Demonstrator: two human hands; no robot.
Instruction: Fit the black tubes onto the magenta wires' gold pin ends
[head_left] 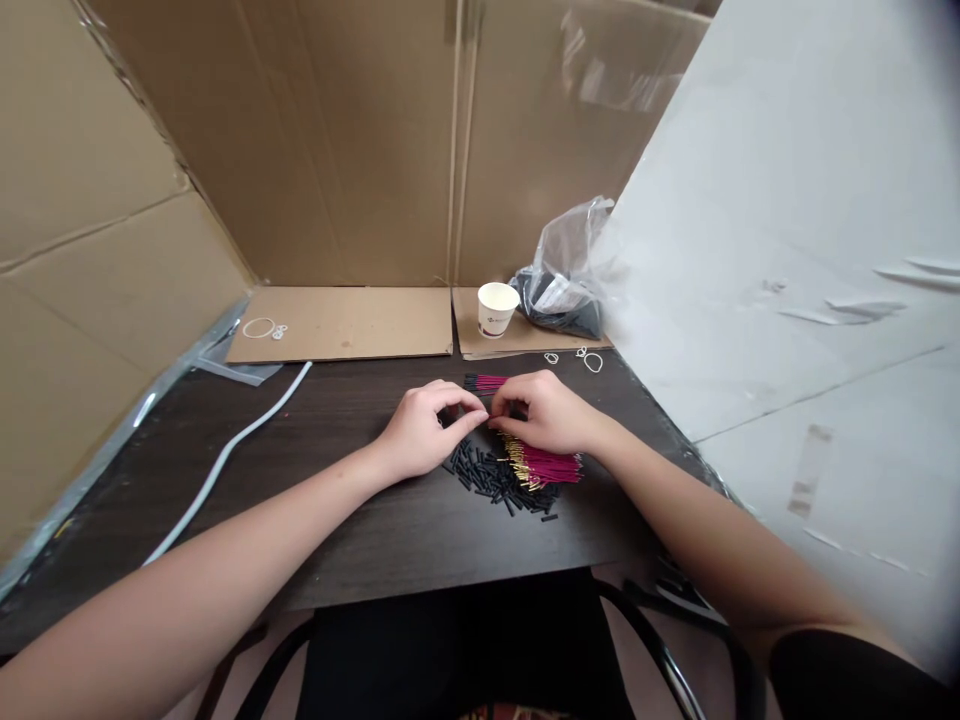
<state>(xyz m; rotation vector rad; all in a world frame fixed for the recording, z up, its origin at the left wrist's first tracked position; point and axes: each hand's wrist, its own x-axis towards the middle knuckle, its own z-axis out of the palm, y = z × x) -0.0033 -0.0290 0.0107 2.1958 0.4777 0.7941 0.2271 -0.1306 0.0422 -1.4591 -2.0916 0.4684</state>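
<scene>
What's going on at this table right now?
A person's left hand and right hand are brought close together, fingertips to fingertips; whatever is between them is too small to tell. Just below lie a loose pile of black tubes and a heap of gold-tipped pink strands. Beyond the hands are black-ended strands. Farther back stand a cup and a plastic bag.

Workshop-type small-parts station, by the look: tall brown cardboard wall [337,150] at 12 o'clock, flat white panel [787,220] at 2, dark wood-grain surface [375,565] carrying short black tube-like pieces [484,474] and thin magenta gold-tipped strands [553,466] at 5–6.
</scene>
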